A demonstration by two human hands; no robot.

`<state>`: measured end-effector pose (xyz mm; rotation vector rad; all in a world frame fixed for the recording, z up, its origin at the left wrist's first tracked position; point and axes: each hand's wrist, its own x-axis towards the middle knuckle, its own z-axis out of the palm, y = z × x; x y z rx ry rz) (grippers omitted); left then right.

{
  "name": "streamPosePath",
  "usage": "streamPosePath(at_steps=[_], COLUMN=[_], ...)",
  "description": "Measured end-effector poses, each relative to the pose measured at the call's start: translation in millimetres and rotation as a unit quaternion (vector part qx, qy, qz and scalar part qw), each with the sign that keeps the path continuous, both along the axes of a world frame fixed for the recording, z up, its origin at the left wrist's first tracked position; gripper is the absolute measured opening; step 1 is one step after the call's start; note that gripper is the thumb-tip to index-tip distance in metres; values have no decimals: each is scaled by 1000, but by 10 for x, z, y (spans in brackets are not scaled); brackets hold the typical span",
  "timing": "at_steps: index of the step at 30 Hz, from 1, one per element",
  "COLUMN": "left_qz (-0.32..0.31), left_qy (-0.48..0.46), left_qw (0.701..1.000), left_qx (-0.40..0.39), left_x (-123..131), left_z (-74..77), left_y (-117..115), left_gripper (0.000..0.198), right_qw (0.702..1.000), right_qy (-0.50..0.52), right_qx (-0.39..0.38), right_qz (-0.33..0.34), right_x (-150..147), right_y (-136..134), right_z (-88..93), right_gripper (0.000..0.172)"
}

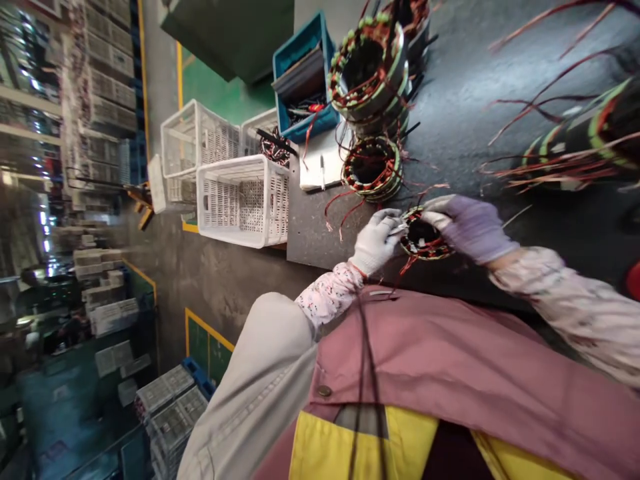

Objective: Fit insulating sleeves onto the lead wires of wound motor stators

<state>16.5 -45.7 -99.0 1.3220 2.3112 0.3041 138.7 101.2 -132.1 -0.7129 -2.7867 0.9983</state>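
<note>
Racks of crates stood well past the grip, across the concrete floor. Nearer, the dark desk ran out ahead of both hands, with a white plastic crate at its edge and a blue crate of tools and dark pieces farther on. Beyond the grip lay a pad of paper with a pen on it. Just ahead of the hands sat a stack of wound stators and a shorter stack, while a larger wound stator with long copper leads lay off to the right.

The small stator, trailing red and copper leads, sat between the hands (how high above the desk was hard to tell). The right grip, in a purple glove, closed over its rim. The left grip, in a white glove, pinched a small white sliver at the stator's edge. Steadying the ring with one hand while the other worked close seemed the careful way, with the leads kept clear of the fingertips.
</note>
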Motion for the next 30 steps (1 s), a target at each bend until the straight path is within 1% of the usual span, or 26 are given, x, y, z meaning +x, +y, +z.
streamPosePath(at_steps=[1, 3, 4, 6, 7, 8, 9, 11, 13, 15, 16, 17, 18, 20, 21, 22, 23, 25, 27, 30], left_qz=[-22, -98, -145, -232, -260, -275, -280, -264, -253, -269, -271, -257, -222, -113, -66, -43, -47, -110, -165, -191], left_qy=[30, 72, 80, 71, 57, 42, 30, 9, -19, -68, -100, -125, -135, -99, -56, -6, 39, 96, 125, 167], left_qw=[999, 991, 984, 965, 956, 948, 939, 928, 922, 913, 914, 923, 941, 981, 992, 995, 994, 981, 966, 952], left_qx=[-15, -53, -69, -100, -124, -156, -195, -262, -292, -299, -285, -256, -215, -124, -95, -86, -94, -128, -156, -169], left_x=[2, 15, 28, 58, 72, 85, 96, 115, 139, 160, 161, 147, 117, 12, -48, -101, -139, -161, -127, -61], left_z=[80, 231, 291, 365, 378, 377, 365, 327, 296, 292, 301, 316, 336, 385, 410, 434, 453, 480, 496, 495], left_y=[8, 111, 208, 464, 604, 735, 847, 984, 991, 900, 835, 765, 697, 579, 534, 499, 473, 443, 432, 460], left_gripper=[34, 44, 47, 50, 49, 47, 45, 38, 30, 28, 28, 30, 32, 37, 38, 38, 37, 37, 37, 41], right_qw=[1000, 997, 995, 990, 986, 983, 981, 982, 985, 987, 987, 988, 988, 989, 989, 990, 992, 995, 995, 994], right_qy=[23, 62, 65, 32, 9, -12, -25, -35, -42, -57, -63, -64, -56, -28, -15, -6, -1, 1, 8, 36], right_qx=[7, 46, 74, 126, 145, 157, 161, 152, 135, 125, 123, 122, 121, 120, 117, 110, 99, 77, 75, 88], right_qz=[-14, -22, -9, 48, 77, 96, 104, 103, 95, 84, 77, 74, 76, 84, 86, 86, 81, 71, 65, 50], right_x=[98, 316, 418, 570, 612, 633, 636, 609, 567, 536, 526, 521, 518, 516, 516, 517, 520, 534, 558, 578], right_y=[13, 21, 11, -35, -67, -99, -128, -168, -182, -181, -178, -175, -173, -170, -169, -170, -171, -180, -201, -253], right_z=[18, 44, 46, 26, 9, -7, -21, -38, -48, -65, -77, -93, -110, -146, -163, -177, -186, -183, -144, -44], right_gripper=[39, 45, 48, 50, 47, 45, 42, 40, 38, 37, 37, 38, 38, 38, 38, 38, 38, 37, 35, 32])
